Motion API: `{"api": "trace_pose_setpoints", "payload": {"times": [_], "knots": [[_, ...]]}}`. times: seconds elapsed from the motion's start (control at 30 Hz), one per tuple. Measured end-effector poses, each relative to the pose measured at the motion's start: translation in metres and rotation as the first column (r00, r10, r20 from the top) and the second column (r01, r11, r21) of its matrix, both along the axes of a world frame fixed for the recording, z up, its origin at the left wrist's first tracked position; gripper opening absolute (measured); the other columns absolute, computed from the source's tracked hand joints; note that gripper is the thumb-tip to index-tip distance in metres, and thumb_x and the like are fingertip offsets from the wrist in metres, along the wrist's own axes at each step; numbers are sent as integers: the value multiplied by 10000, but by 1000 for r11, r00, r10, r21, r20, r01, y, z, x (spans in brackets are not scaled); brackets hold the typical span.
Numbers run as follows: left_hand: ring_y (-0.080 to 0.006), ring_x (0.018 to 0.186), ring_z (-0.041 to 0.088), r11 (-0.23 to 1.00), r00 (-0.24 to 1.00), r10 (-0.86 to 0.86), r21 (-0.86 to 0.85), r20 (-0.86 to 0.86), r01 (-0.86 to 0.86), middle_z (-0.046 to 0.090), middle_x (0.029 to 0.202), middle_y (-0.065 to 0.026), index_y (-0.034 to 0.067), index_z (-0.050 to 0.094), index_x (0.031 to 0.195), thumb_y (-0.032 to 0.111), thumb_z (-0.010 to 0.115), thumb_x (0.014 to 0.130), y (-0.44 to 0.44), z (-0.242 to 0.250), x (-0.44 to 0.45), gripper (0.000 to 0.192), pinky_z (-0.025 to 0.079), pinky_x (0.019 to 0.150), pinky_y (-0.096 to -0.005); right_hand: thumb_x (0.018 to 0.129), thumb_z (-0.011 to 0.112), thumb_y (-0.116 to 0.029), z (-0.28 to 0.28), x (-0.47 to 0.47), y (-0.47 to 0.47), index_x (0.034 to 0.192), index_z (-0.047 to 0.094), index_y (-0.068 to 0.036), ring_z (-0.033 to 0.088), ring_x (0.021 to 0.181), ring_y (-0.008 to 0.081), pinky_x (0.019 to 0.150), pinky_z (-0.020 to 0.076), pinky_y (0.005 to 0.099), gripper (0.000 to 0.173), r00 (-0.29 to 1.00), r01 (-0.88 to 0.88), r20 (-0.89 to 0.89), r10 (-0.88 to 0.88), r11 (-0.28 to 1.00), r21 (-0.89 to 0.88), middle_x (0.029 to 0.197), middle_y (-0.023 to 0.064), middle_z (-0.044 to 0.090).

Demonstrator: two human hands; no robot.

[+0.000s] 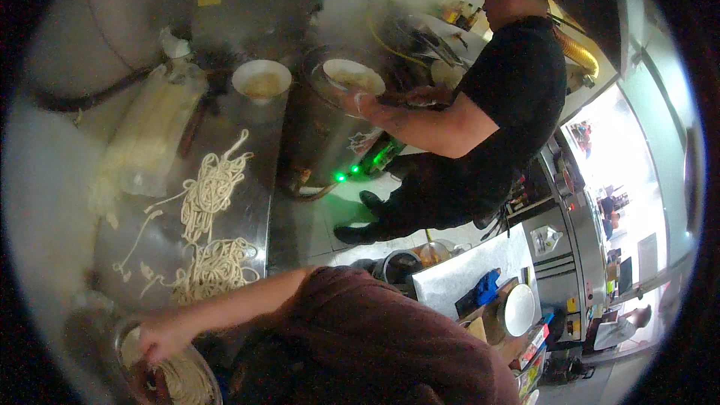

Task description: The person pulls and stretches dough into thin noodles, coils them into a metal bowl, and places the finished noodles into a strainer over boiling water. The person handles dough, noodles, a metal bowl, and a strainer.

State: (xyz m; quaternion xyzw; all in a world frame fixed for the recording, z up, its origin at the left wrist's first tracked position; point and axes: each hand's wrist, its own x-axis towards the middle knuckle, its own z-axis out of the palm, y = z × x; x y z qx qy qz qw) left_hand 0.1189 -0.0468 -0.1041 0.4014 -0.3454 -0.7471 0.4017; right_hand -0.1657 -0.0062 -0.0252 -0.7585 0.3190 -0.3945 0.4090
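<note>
My right hand, on a bare forearm below a maroon sleeve, is over a round metal basin of pale noodles at the lower left. Its fingers are blurred and partly hidden. A darker shape, apparently my left hand, is at the same basin; its grip cannot be made out. Beside the basin, two heaps of thick white noodles, a nearer one and a farther one, lie on a steel worktop. Loose strands and scraps lie next to them.
A co-worker in black holds a white bowl over a large round vessel. Another white bowl stands at the worktop's far end, near a clear plastic bag. Steam hangs around. A white table with a bowl stands at right.
</note>
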Motion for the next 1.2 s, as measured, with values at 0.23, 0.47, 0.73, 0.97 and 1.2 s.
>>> {"api": "trace_pose_setpoints", "payload": {"times": [0.23, 0.47, 0.73, 0.97, 1.2], "knots": [[-190, 981, 477, 919, 805, -12, -311, 593, 243, 479, 1093, -107, 23, 430, 1138, 118, 465, 855, -56, -53, 56, 301, 420, 843, -306, 785, 535, -240, 12, -163, -18, 676, 623, -49, 575, 618, 242, 587, 462, 343, 237, 668, 741, -64, -741, 671, -28, 692, 110, 609], [-163, 864, 522, 791, 824, -86, -465, 561, 398, 540, 964, -92, -17, 504, 1019, 132, 434, 875, 50, 44, -97, 219, 440, 735, -274, 775, 529, -294, -10, 4, 1, 916, 561, -16, 563, 717, 325, 633, 446, 387, 314, 999, 26, 30, -29, 996, 89, 827, 178, 594], [-158, 874, 516, 953, 711, 29, -235, 702, 192, 544, 1000, -100, -19, 501, 1051, 99, 493, 828, 40, 5, 74, 253, 436, 734, -281, 734, 575, -275, 18, -98, -15, 757, 649, -79, 568, 558, 238, 528, 447, 370, 211, 928, 370, -44, -370, 929, -20, 709, 108, 626], [-149, 865, 515, 821, 617, -6, -349, 787, 452, 559, 999, -97, -16, 508, 1068, 60, 540, 785, 55, 59, -14, 295, 434, 726, -281, 781, 533, -325, 20, 0, -4, 966, 560, -78, 589, 766, 299, 662, 453, 397, 310, 911, 51, -412, -37, 998, 24, 829, 168, 602], [-125, 680, 539, 800, 496, 132, -388, 859, 459, 583, 801, -29, 7, 578, 897, 32, 554, 770, 57, 111, 50, 132, 446, 630, -256, 749, 583, -254, 37, -14, -3, 791, 633, -23, 592, 716, 234, 640, 460, 334, 239, 980, -54, -192, 55, 998, 12, 787, 153, 623]]}}
